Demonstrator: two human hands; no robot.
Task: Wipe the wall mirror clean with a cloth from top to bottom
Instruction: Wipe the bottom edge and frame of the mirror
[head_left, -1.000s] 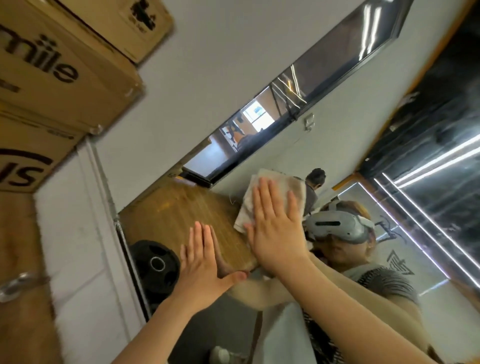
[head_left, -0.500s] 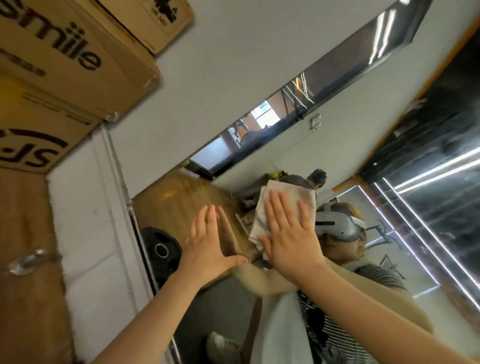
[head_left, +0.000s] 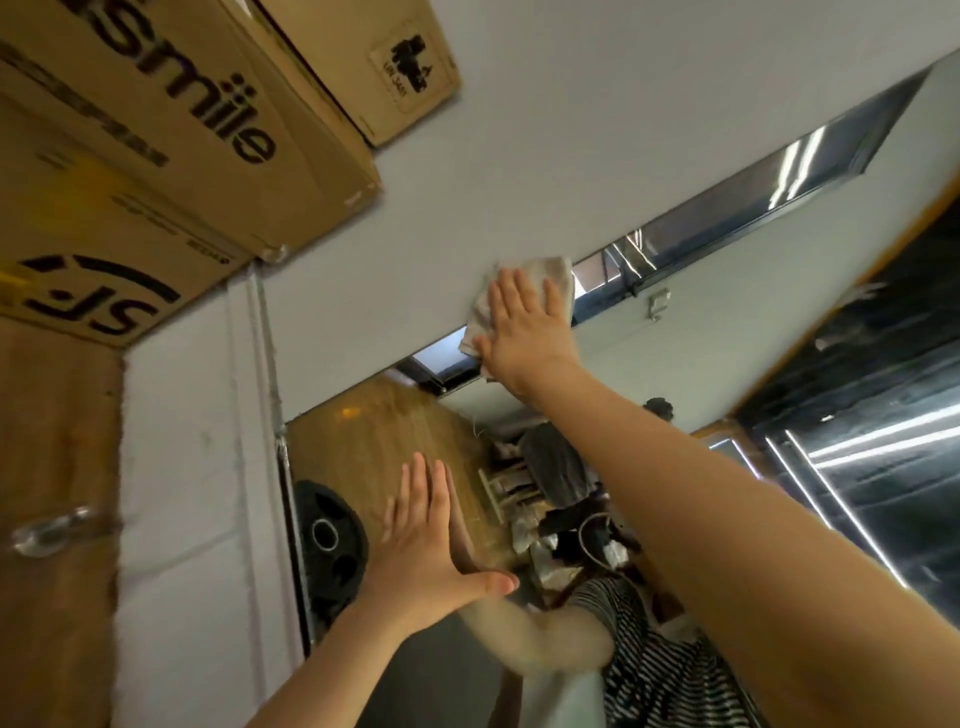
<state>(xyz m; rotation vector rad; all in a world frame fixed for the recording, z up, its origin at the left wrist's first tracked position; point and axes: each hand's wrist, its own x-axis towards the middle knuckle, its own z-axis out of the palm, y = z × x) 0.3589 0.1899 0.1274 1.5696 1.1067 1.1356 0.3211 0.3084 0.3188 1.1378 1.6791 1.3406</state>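
The wall mirror (head_left: 384, 447) fills the middle and right of the view and reflects a wooden panel, a room and my own striped shirt. My right hand (head_left: 527, 325) is stretched up high, its fingers straight, and presses a folded pale cloth (head_left: 556, 275) flat against the glass near the mirror's upper part. My left hand (head_left: 423, 540) lies lower, palm flat on the mirror with straight fingers and the thumb spread out; it holds nothing. The cloth's lower half is hidden under my right palm.
Stacked cardboard boxes (head_left: 156, 156) hang over the top left. A white door frame (head_left: 208, 467) borders the mirror's left edge. A black weight plate (head_left: 327, 545) shows at the mirror's left edge. A wooden door with a handle (head_left: 47, 530) is at far left.
My right hand slid the cloth upward on the mirror, from the level of my reflected headset to near the top. My left hand stayed flat on the glass. The view tilted up.
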